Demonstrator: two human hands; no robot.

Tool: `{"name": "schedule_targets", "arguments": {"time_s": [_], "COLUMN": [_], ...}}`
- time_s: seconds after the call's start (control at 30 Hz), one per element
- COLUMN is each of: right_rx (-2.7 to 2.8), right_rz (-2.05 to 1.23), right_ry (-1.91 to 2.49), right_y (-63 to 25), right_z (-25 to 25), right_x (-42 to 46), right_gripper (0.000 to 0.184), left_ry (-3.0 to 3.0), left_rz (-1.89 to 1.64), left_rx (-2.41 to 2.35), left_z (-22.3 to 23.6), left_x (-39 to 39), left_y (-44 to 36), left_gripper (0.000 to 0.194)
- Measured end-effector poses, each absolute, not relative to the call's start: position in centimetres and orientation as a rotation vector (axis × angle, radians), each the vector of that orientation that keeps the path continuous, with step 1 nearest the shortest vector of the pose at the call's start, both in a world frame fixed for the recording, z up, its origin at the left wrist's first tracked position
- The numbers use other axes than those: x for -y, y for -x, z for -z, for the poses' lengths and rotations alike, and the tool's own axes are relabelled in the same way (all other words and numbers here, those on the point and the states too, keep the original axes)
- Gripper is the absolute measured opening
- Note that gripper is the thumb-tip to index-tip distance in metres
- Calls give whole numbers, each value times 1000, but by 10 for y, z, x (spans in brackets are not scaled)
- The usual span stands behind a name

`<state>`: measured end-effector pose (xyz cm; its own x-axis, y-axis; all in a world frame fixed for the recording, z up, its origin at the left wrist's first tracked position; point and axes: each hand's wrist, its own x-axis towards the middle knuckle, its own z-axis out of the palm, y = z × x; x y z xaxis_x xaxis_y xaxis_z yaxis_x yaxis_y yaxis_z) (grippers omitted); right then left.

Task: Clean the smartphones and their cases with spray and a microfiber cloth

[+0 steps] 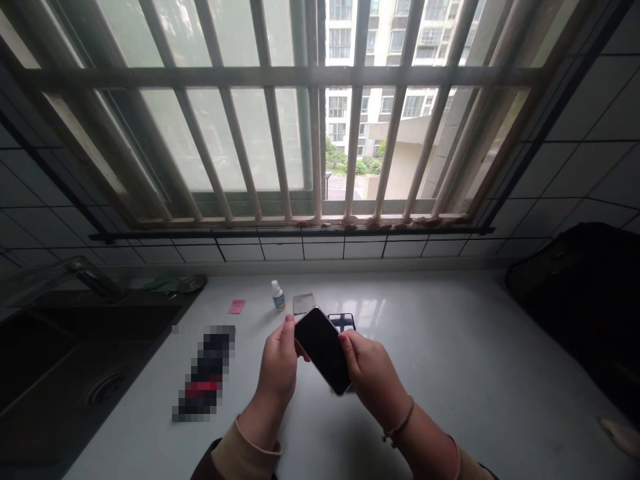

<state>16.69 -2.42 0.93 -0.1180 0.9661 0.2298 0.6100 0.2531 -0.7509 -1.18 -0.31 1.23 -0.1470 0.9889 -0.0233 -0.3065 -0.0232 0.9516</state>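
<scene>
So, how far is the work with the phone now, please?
Done, it seems: the phone is up off the counter. In hand: left hand and right hand hold its edges, screen dark. Possibly left: anything with the white-capped bottle and pink square, both out of hand. Whether they are needed, I cannot tell.

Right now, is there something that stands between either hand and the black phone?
Nothing visible does: the left hand and the right hand hold the phone by its edges. The dark-rimmed item lies beyond the phone, partly hidden, not between it and either hand.

Pale counter (pixel 440 360): pink slip (pixel 237 307), small bottle (pixel 279 296), clear case (pixel 303 304).
</scene>
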Motion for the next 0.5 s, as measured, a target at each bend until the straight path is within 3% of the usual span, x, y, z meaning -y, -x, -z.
{"name": "schedule_targets", "arguments": {"time_s": [0.2, 0.5], "right_rx": [1773, 1800], "right_rz": [-550, -755], "right_ry": [1449, 1296], "right_y": [-175, -188], "right_z": [-11, -10], "right_x": [19, 9], "right_gripper": [52, 51], "left_ry": [-1209, -1131], "left_rz": [-1318, -1297], "left_rx": [-1244, -1095], "left_z": [-14, -11], "left_x": [2, -1], "left_y": [20, 19], "left_gripper": [58, 54]}}
